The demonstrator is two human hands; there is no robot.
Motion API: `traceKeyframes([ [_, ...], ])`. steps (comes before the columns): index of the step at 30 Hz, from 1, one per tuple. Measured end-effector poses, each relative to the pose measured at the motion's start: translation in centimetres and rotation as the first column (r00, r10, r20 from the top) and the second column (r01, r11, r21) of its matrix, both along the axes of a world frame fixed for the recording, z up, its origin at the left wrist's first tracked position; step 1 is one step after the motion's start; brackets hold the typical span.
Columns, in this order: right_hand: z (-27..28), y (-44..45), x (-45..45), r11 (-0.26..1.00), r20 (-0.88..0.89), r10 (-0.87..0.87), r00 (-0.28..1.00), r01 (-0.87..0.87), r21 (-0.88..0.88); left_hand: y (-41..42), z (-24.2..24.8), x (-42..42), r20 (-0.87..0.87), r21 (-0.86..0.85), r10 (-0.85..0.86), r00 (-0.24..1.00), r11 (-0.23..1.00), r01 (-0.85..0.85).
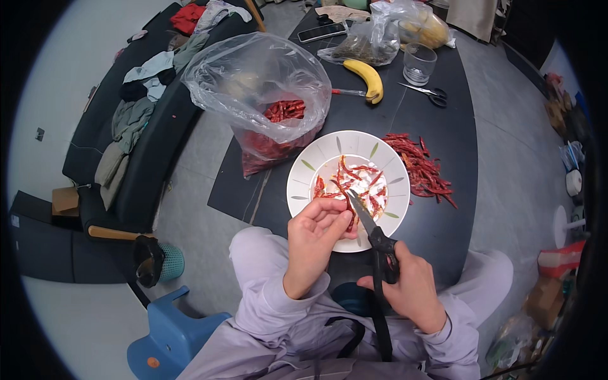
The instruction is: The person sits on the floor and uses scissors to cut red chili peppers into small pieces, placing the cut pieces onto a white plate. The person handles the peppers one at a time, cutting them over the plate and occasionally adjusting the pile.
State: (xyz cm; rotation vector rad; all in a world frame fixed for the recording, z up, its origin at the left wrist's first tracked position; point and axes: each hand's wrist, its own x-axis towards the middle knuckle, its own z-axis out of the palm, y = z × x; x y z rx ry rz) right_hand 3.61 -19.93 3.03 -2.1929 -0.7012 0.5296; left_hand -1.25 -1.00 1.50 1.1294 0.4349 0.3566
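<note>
My left hand [317, 237] pinches a dried red chili [346, 194] over a white plate [304, 147] with a leaf-patterned rim. In my right hand [412, 287] is a pair of black-handled scissors [380, 240], its blades pointing up and left, close beside the chili. Whether the blades touch the chili I cannot tell. Cut chili pieces [375, 204] and seeds lie scattered in the plate. To its right is a loose heap of whole dried chilies [422, 168] on the dark tabletop. A clear plastic bag [280, 137], its mouth spread wide, holds more dried chilies behind the plate on the left.
Farther back on the table [441, 237] are a banana [365, 78], a red-capped pen [349, 92], small scissors [427, 92], a glass [419, 64], a phone [322, 33] and filled plastic bags [368, 47]. A blue stool [175, 327] and a wastebasket [171, 262] stand at left.
</note>
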Motion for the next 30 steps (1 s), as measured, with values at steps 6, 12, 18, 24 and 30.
traceKeyframes([
  [6, 0.3, 0.2, 0.3, 0.992, 0.007, 0.107, 0.994, -0.107, -0.07, -0.1, 0.4, 0.0, 0.043, -0.038, 0.096, 0.994, 0.995, -0.095],
  [12, 0.4, 0.2, 0.2, 0.994, -0.002, 0.105, 0.994, -0.105, -0.044, 0.2, -0.6, -0.4, 0.085, 0.021, 0.015, 0.996, 1.0, -0.017],
  [18, -0.2, 0.3, 0.2, 0.996, 0.017, 0.087, 0.996, -0.087, -0.012, -0.1, -0.6, -0.3, 0.075, -0.071, 0.005, 0.997, 0.997, 0.0],
  [24, -0.2, 0.2, 0.4, 0.998, 0.018, 0.064, 0.998, -0.063, -0.025, -0.1, -0.3, -0.2, 0.057, -0.063, -0.036, 0.998, 0.997, 0.039],
  [30, -0.2, 0.3, 0.2, 0.996, 0.033, 0.083, 0.996, -0.082, -0.031, 0.0, -0.7, -0.2, 0.072, -0.111, 0.057, 0.996, 0.993, -0.049],
])
